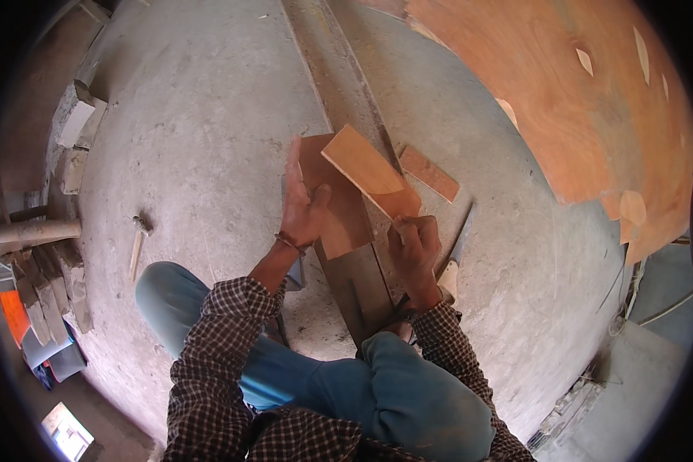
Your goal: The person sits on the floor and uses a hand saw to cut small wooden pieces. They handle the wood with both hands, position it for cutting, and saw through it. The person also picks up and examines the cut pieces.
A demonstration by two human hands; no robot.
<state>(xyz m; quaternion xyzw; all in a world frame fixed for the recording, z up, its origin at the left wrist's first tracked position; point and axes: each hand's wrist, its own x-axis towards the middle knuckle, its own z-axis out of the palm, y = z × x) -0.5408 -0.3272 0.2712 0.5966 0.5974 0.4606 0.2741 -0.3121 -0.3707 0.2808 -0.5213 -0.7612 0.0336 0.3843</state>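
Note:
My left hand [303, 214] grips a wide brown plywood piece [339, 202] by its left edge, thumb on its face and fingers behind. Held in my right hand [416, 248] is a smaller, lighter plywood strip [364, 165], pinched at its lower right corner and tilted. The strip overlaps the upper right part of the wide piece. Beneath both runs a long dusty plank [356, 289] on the floor, ending between my legs. Close to my right hand lies a handsaw [460, 245] with a pale handle, and a small reddish-brown wood offcut [430, 174] rests beyond it.
A large plywood sheet [562, 92] covers the upper right. Left of my knee, a hammer [138, 240] lies on the concrete floor [200, 138]. Concrete blocks [75, 123] and stacked boards [42, 289] line the left side. Pale cables [633, 296] lie at the far right.

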